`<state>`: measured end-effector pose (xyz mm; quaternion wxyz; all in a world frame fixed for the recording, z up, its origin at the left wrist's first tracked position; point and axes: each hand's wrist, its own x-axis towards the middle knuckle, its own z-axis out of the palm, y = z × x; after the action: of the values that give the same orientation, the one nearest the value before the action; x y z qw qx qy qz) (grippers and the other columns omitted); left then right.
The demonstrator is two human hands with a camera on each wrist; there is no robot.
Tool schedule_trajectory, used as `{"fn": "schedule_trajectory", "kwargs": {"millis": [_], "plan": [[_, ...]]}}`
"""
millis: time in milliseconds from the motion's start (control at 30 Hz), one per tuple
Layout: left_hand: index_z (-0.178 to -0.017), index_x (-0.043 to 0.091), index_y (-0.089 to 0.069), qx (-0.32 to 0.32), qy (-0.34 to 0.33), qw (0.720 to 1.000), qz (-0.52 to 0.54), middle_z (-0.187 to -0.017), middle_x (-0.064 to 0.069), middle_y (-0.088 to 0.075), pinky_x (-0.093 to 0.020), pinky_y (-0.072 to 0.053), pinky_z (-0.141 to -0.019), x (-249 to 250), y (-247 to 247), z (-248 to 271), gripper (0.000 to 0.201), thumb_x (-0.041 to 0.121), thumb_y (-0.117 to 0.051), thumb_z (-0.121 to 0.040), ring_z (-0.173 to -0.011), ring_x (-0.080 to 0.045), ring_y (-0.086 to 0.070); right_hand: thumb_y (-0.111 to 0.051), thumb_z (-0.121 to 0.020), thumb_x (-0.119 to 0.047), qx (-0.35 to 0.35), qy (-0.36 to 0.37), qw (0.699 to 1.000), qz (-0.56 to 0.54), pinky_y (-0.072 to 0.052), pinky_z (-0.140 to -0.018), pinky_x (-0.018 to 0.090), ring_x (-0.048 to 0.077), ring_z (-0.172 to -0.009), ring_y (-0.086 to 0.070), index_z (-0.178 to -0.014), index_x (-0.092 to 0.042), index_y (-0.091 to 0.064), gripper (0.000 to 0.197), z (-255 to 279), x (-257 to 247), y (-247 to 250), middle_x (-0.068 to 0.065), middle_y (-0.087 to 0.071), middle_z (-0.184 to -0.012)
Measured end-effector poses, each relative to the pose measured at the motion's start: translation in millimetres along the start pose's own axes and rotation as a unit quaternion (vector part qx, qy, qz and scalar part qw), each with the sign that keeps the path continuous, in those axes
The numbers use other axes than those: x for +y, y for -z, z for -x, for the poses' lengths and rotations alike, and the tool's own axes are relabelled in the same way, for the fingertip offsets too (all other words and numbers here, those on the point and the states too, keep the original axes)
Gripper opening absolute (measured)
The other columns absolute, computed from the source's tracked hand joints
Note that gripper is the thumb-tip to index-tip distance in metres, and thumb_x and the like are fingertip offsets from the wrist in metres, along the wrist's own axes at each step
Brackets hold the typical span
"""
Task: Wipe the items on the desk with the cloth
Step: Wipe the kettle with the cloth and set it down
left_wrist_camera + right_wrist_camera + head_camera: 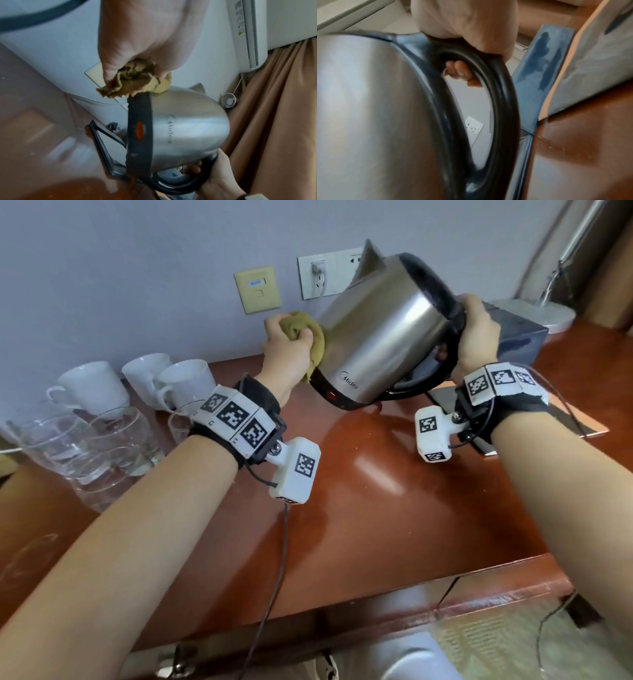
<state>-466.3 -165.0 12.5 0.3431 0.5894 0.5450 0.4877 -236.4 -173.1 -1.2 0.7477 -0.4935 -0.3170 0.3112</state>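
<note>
A steel electric kettle (383,337) with a black base band and black handle (501,94) hangs tilted above the red-brown desk (376,508), spout toward the wall. My right hand (478,333) grips the top of the handle, fingers curled through the loop (460,71). My left hand (287,344) grips a crumpled olive-yellow cloth (317,340) and presses it against the kettle's left side near the base band. In the left wrist view the cloth (137,83) touches the steel kettle (187,128) just above the black band.
Three white mugs (96,388) lie on their sides at the back left, with clear glasses (113,440) in front of them. A dark blue box (517,337) stands behind my right hand. Wall sockets (325,272) with a plugged cord sit behind the kettle. A lamp base (551,313) stands far right.
</note>
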Motion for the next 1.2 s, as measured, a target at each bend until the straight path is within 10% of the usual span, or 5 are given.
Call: {"fn": "schedule_trajectory", "kwargs": {"millis": [500, 633, 800, 967, 1200], "plan": [[-0.135, 0.019, -0.029, -0.168, -0.243, 0.944, -0.15, -0.107, 0.006, -0.034, 0.001, -0.031, -0.066, 52.4, 38.4, 41.9, 0.036, 0.009, -0.037, -0.101, -0.084, 0.001, -0.04, -0.044, -0.093, -0.015, -0.042, -0.003, 0.998, -0.043, -0.042, -0.06, 0.021, 0.009, -0.066, -0.048, -0.072, -0.021, -0.047, 0.022, 13.0, -1.6, -0.3, -0.002, -0.048, -0.072], [-0.117, 0.032, -0.025, -0.205, -0.318, 0.909, -0.173, -0.126, 0.002, -0.025, 0.008, -0.023, -0.081, 45.9, 43.2, 65.8, 0.044, 0.002, -0.047, -0.093, -0.112, -0.008, -0.032, -0.044, -0.092, -0.019, -0.064, -0.011, 0.998, 0.002, -0.043, -0.06, 0.021, 0.01, -0.064, -0.047, -0.068, -0.024, -0.044, 0.025, 15.4, -5.3, 1.3, -0.006, -0.047, -0.072], [-0.134, 0.023, -0.027, -0.16, -0.185, 0.958, -0.147, -0.119, 0.0, -0.036, 0.003, -0.031, -0.061, 36.9, 51.0, 41.0, 0.036, 0.015, -0.039, -0.102, -0.096, -0.009, -0.044, -0.044, -0.089, -0.018, -0.053, 0.018, 0.997, 0.053, -0.039, -0.054, 0.023, 0.009, -0.056, -0.04, -0.06, -0.023, -0.048, 0.03, 24.6, -7.6, 0.5, -0.006, -0.044, -0.062], [-0.143, 0.016, -0.023, -0.178, -0.021, 0.983, -0.05, -0.114, 0.002, -0.048, -0.015, -0.043, -0.077, 20.9, 59.3, 31.2, 0.041, 0.017, -0.037, -0.104, -0.098, -0.004, -0.051, -0.045, -0.084, -0.026, -0.061, 0.005, 0.996, 0.057, -0.04, -0.059, 0.027, 0.009, -0.056, -0.042, -0.061, -0.025, -0.041, 0.024, 38.0, -11.3, -3.4, -0.006, -0.04, -0.064], [-0.117, 0.02, -0.03, -0.066, -0.032, 0.994, 0.078, -0.088, -0.004, -0.052, -0.033, -0.047, -0.067, 9.8, 64.5, 50.6, 0.021, 0.009, -0.039, -0.102, -0.065, -0.012, -0.05, -0.041, -0.088, -0.009, -0.009, -0.005, 0.998, -0.061, -0.021, -0.042, 0.023, 0.015, -0.036, -0.029, -0.054, -0.016, -0.03, 0.036, 51.6, -17.2, -17.1, -0.001, -0.03, -0.039]]}}
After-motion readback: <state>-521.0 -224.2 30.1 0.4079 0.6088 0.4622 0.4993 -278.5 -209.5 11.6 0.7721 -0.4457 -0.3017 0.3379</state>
